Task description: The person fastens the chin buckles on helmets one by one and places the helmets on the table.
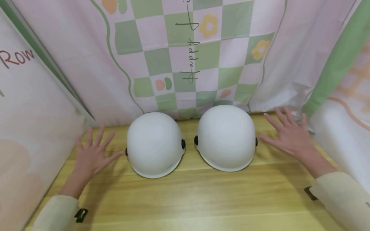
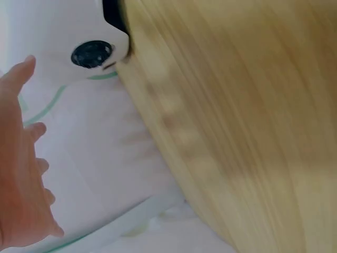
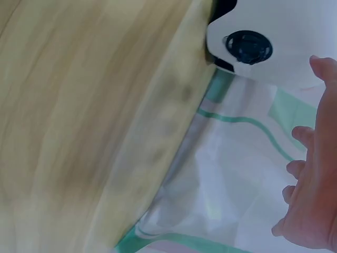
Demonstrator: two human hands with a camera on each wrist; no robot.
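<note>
Two white helmets with round black side discs sit side by side on a wooden surface, a narrow gap between them. Beside the left helmet (image 1: 154, 144) my left hand (image 1: 93, 157) is spread, its thumb tip close to the helmet's black disc (image 2: 92, 54). My right hand (image 1: 290, 134) is likewise spread, to the right of the right helmet (image 1: 226, 138), with the thumb near that helmet's disc (image 3: 248, 47). Neither hand holds anything. Both wrist views show the fingers extended and apart, with bare wood below.
Behind the helmets hangs a pale curtain (image 1: 179, 57) with green checks, flowers and lettering. More printed fabric walls in the left side (image 1: 37, 106) and the right side (image 1: 344, 125). The wooden tabletop (image 1: 185, 199) extends in front of the helmets.
</note>
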